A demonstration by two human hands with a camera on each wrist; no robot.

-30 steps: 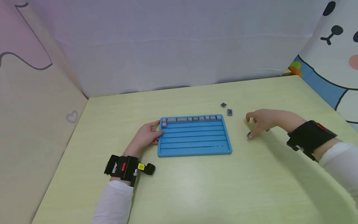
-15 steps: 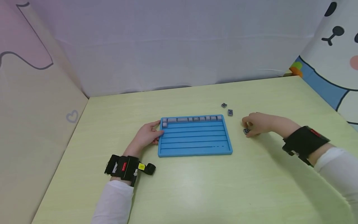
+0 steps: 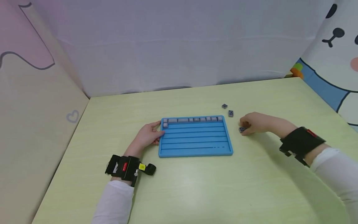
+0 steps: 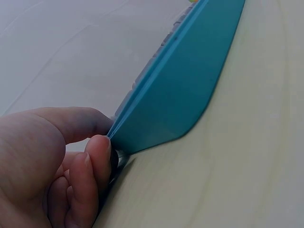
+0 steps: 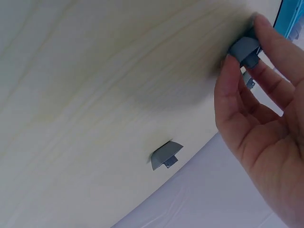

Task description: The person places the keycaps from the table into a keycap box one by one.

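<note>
A blue ridged keycap tray (image 3: 194,151) lies on the table, grey keycaps along its top row and one at the left of the row below. My left hand (image 3: 146,135) grips its left edge, with the thumb over the rim and curled fingers beside it; the left wrist view shows this grip at the tray's side wall (image 4: 175,90). To the right of the tray, my right hand (image 3: 255,122) pinches a dark grey keycap (image 5: 244,50) between thumb and fingertips, low over the table. The keycap's stem side shows in the right wrist view.
Two loose keycaps lie behind the tray's back right corner, the nearer one (image 3: 230,113) and the farther one (image 3: 224,106). A pale wall (image 3: 179,46) rises behind the wood-grain table (image 3: 190,193), and another panel (image 3: 42,130) stands along its left side.
My right hand has moved left toward the tray, bringing the keycap along; its fingers have closed in from thumb contact to a pinch. The left hand and tray have stayed put.
</note>
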